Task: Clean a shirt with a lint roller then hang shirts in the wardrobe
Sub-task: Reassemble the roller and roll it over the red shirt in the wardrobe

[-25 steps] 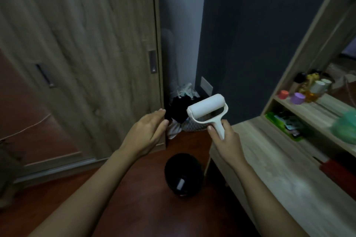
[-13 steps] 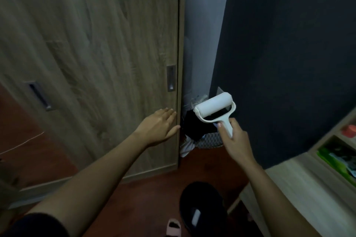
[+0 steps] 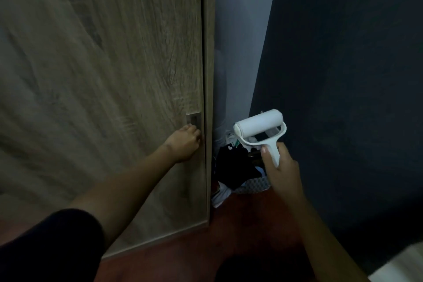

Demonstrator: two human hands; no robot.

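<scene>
My right hand gripped the short handle of the lint roller, fingers wrapped round it, holding it up near the dark wall, above a heap of clothes. The roller was all white, its fat drum tilted in a forked frame. My left hand was at the recessed handle of the wardrobe door, fingers curled and, as far as the blur showed, hooked into it.

The door is grey-brown with streaky wood grain, its handle dull grey, and the roller is white all over. The wall is dark blue-grey, the floor reddish brown, the sleeve black. The clothes are mostly black with white bits, and the basket under them seems grey with a fine criss-cross pattern.
</scene>
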